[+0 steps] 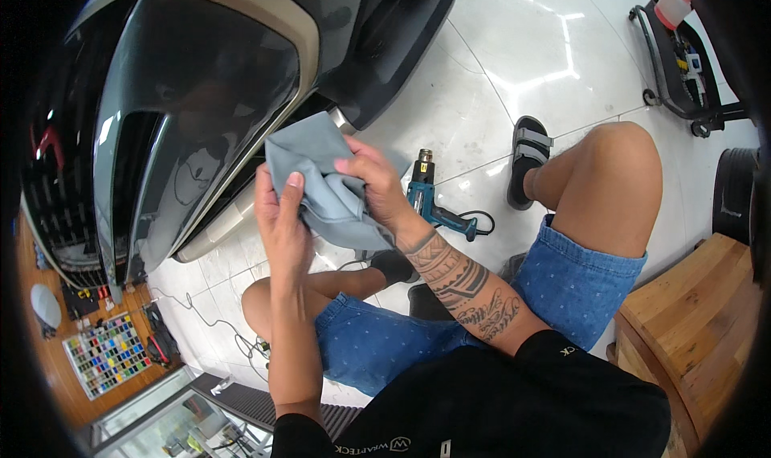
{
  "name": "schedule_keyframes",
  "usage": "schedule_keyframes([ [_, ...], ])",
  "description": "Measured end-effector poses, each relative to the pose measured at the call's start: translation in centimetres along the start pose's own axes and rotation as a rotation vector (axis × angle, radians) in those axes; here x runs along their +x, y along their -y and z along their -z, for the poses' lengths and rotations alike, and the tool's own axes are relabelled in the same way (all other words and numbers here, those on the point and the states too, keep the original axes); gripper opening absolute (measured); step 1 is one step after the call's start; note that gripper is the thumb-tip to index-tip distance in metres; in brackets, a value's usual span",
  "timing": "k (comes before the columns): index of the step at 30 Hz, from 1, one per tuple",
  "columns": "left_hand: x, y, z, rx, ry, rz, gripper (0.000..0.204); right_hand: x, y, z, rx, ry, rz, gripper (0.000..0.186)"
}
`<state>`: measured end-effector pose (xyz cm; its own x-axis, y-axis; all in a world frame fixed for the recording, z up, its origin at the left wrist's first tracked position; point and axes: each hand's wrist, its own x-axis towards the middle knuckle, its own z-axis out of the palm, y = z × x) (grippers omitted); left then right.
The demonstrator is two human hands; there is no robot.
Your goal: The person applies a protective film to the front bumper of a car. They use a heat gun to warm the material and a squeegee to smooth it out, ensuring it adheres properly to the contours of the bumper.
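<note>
A grey-blue cloth (325, 189) is spread between my two hands, creased and partly folded. My left hand (283, 217) pinches its left side, thumb on top. From the right, my right hand (373, 183) grips the cloth's other side, its thumb pressing on the upper face. Just beyond the cloth is the dark, glossy front of a car (201, 64), with a black plastic lower trim (393, 48). On the floor right of my right hand lies a teal and black heat gun (434, 205), its nozzle pointing away from me.
White glossy floor tiles (490, 64) reflect the lights. A black wheeled cart (683, 72) carrying a bottle of pink liquid (673, 6) stands at far right. A wooden step (691, 297) is at my right. Leftward, a rack of coloured samples (107, 355) and a thin cable (193, 301) show.
</note>
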<state>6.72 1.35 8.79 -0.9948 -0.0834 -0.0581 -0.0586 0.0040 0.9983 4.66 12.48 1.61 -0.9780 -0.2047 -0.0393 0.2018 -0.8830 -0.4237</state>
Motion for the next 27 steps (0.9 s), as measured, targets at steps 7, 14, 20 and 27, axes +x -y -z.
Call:
schedule_keyframes([
  [7, 3.5, 4.4, -1.0, -0.072, -0.206, 0.427, 0.028, 2.6, -2.8, 2.1, -0.923, -0.219, 0.356, 0.035],
  [14, 6.0, 7.4, 3.8, -0.149, -0.268, 0.343, 0.031, 4.7, -3.2, 0.1, -0.623, -0.151, 0.392, 0.035],
  [20, 5.6, 4.9, 4.4, -0.492, -0.076, 0.334, 0.028, 6.3, -2.1, -3.4, -1.059, -0.329, 0.64, 0.047],
  [27, 7.4, 5.0, 1.7, -0.55, -0.171, 0.378, 0.025, 8.4, -0.6, -2.0, -1.157, -0.311, 0.589, 0.027],
])
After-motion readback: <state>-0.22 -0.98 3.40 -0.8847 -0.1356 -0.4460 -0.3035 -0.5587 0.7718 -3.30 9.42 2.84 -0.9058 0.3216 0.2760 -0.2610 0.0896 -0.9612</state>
